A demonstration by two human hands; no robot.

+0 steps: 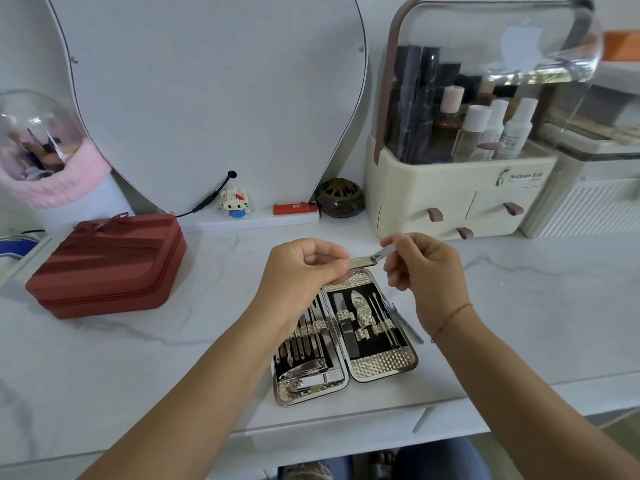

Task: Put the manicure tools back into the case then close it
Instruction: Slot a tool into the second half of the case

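The manicure case lies open flat on the marble table, gold-patterned with a black lining, and several steel tools sit under its straps. Two nail clippers rest in the left half near me. Above the case's far end, my left hand pinches the body of a small steel nail clipper. My right hand grips that clipper's raised lever. A slim metal tool lies on the table against the case's right edge.
A dark red zipped case sits at the left. A cream cosmetics organiser with bottles stands at the back right. A mirror, a brick figure, a red lighter and a brown burner line the back.
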